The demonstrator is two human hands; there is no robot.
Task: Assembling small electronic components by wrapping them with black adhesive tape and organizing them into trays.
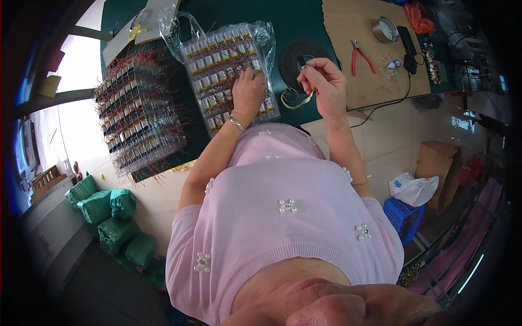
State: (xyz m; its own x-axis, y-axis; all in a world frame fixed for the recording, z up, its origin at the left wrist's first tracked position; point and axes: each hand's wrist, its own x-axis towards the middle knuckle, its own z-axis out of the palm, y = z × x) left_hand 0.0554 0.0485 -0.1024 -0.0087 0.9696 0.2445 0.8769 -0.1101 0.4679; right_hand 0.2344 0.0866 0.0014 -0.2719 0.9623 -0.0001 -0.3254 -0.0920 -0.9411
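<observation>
My left hand (pixel 249 93) rests over a clear plastic tray (pixel 274 110) with rows of small silver-white, battery-like cells (pixel 216 56) that have thin dark red wires. Its fingers are curled down among the cells; whatever they grip is hidden. To the right, my right hand (pixel 328 89) is raised, thumb and forefinger pinched on a small dark piece too small to name. A pale yellowish strip (pixel 297 105) curls beneath this hand. Behind the strip lies a dark round disc (pixel 291 60), partly covered by the right hand.
More wired cells stand stacked in trays (pixel 138 114) at the left. On a cardboard sheet (pixel 348 27) at the right are red-handled pliers (pixel 356 57), a round tin (pixel 385 30) of small pale pieces and a small glue bottle (pixel 394 64). Green wrapped bundles (pixel 117 231) sit on the floor.
</observation>
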